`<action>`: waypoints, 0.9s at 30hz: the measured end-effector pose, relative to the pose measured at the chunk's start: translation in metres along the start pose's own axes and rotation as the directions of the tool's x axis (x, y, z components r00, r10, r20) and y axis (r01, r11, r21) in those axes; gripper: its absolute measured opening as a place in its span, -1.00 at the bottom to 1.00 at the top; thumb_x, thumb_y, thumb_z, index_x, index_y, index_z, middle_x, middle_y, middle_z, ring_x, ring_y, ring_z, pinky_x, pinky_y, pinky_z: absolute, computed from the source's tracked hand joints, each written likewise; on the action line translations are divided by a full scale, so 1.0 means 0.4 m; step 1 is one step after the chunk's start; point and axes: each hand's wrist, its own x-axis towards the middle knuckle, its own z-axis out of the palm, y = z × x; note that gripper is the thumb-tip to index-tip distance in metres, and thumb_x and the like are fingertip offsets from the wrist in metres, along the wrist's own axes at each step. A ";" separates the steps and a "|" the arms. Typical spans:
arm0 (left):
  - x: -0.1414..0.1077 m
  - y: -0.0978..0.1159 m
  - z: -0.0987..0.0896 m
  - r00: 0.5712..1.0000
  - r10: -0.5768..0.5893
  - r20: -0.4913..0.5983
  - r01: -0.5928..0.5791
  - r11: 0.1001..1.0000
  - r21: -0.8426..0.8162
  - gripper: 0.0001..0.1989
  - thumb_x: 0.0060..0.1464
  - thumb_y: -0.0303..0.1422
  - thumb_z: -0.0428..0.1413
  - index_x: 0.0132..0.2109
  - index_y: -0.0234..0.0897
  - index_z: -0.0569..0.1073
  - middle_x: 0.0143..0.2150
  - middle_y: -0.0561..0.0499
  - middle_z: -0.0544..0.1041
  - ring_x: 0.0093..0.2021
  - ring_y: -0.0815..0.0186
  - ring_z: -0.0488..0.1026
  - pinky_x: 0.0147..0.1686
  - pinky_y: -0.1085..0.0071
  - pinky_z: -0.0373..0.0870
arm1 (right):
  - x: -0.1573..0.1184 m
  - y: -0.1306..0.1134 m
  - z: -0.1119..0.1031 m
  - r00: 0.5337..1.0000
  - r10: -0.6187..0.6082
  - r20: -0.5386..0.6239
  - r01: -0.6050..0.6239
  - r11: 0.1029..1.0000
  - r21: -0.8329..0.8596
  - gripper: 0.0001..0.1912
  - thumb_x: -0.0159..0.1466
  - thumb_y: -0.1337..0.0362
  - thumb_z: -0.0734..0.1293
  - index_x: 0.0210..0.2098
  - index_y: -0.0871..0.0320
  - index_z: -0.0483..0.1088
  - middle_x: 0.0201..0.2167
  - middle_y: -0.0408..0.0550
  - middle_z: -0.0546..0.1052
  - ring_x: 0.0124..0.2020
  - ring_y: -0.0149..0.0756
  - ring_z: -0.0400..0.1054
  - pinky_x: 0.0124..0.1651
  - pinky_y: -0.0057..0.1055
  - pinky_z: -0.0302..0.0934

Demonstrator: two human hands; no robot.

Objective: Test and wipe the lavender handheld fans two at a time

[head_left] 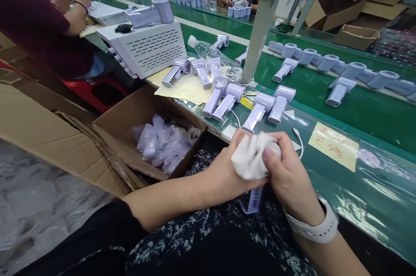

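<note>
A white cloth (250, 161) is bunched between my two hands, over the head of a lavender handheld fan (254, 201). The fan's handle points down toward my lap, with dark lettering on it; its head is hidden. My left hand (227, 170) is closed around the fan from the left, partly under the cloth. My right hand (286, 165) presses the cloth with its thumb, fingers curled behind. Just beyond my hands, several lavender fans lie on the bench, the closest being one fan (259, 111) and another fan (281, 105).
A cardboard box (110, 137) with bagged parts (165, 141) stands at my left. Beyond are a white vented metal case (152, 44), a clear plastic bottle (217, 57), an upright post (260, 29) and a green conveyor (360, 111) carrying fans. A co-worker (42, 24) sits at left.
</note>
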 end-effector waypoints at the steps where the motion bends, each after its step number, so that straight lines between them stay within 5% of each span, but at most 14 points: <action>1: -0.001 0.002 0.005 1.000 -0.006 -0.004 0.007 0.997 0.072 -0.33 -0.10 -0.30 0.40 0.10 -0.20 0.26 0.06 -0.10 0.40 -0.05 0.08 0.53 0.02 0.05 0.51 | 0.004 -0.002 0.002 0.998 -0.003 -0.058 -0.001 0.997 -0.084 -0.63 0.39 -0.14 0.33 -0.22 0.03 0.36 -0.38 -0.16 0.48 -0.36 -0.26 0.38 -0.31 -0.32 0.28; 4: 0.005 0.001 0.006 1.000 0.030 0.009 -0.031 0.974 0.223 -0.31 -0.13 -0.27 0.43 0.11 -0.21 0.30 0.11 -0.13 0.38 0.04 0.00 0.51 0.12 -0.02 0.48 | 0.010 -0.001 0.002 0.999 -0.018 -0.049 0.009 0.986 -0.169 -0.62 0.46 -0.12 0.22 -0.24 0.05 0.36 -0.39 -0.15 0.46 -0.37 -0.26 0.36 -0.32 -0.31 0.24; 8: 0.021 -0.036 -0.015 0.992 0.118 0.043 -0.115 0.992 -0.053 -0.33 -0.09 -0.25 0.44 0.08 -0.19 0.27 0.00 -0.04 0.47 0.00 0.14 0.52 0.06 0.16 0.51 | -0.007 0.009 -0.003 0.991 -0.100 0.091 0.104 0.994 -0.031 -0.51 0.37 -0.13 0.36 0.11 0.03 0.31 0.01 -0.03 0.54 -0.03 -0.15 0.45 -0.03 -0.26 0.34; 12: 0.019 -0.036 -0.027 0.993 0.103 0.051 -0.094 0.982 -0.164 -0.35 -0.12 -0.27 0.46 0.04 -0.18 0.29 -0.07 0.02 0.51 -0.07 0.20 0.52 -0.03 0.25 0.51 | -0.037 0.002 -0.001 0.989 -0.097 0.116 0.105 0.992 -0.064 -0.53 0.39 -0.08 0.36 0.14 0.03 0.30 0.02 -0.01 0.54 -0.08 -0.17 0.49 -0.09 -0.29 0.37; 16: 0.010 0.027 -0.032 0.986 0.022 0.167 -0.011 0.998 -0.067 -0.61 -0.04 -0.35 0.37 -0.09 -0.23 0.41 -0.13 -0.01 0.55 -0.08 0.16 0.53 -0.04 0.22 0.49 | -0.042 -0.010 0.003 0.977 -0.213 0.010 0.209 0.948 -0.242 -0.64 0.52 0.00 0.14 0.09 0.07 0.37 -0.05 0.01 0.58 -0.10 -0.16 0.50 -0.09 -0.27 0.37; 18: 0.008 0.051 -0.039 0.990 -0.022 0.137 0.014 0.998 0.061 -0.53 -0.09 -0.32 0.40 -0.05 -0.25 0.42 -0.04 -0.08 0.54 0.03 0.07 0.50 0.09 0.11 0.44 | -0.027 -0.006 -0.008 0.972 -0.236 -0.025 0.214 0.917 -0.336 -0.60 0.54 0.03 0.08 0.03 0.10 0.42 -0.12 0.03 0.61 -0.14 -0.13 0.51 -0.14 -0.26 0.38; 21: 0.005 0.062 -0.055 0.990 -0.096 0.102 0.083 0.989 0.125 -0.25 -0.23 -0.16 0.48 0.06 -0.25 0.33 0.09 -0.17 0.49 0.12 -0.04 0.44 0.12 -0.01 0.40 | 0.007 0.004 -0.048 0.980 -0.186 -0.077 0.129 0.872 -0.472 -0.59 0.49 0.02 0.12 -0.09 0.12 0.49 -0.23 0.06 0.63 -0.26 -0.10 0.51 -0.28 -0.25 0.35; 27: 0.001 0.056 -0.076 0.993 -0.109 0.049 0.108 0.994 0.010 -0.29 -0.17 -0.09 0.46 0.04 -0.18 0.31 0.04 -0.11 0.48 0.02 0.06 0.46 -0.10 0.19 0.45 | 0.008 -0.045 -0.103 0.922 -0.087 -0.378 -0.069 0.922 -0.380 -0.64 0.37 -0.04 0.27 -0.27 0.09 0.51 -0.48 -0.06 0.53 -0.57 -0.24 0.37 -0.51 -0.31 0.29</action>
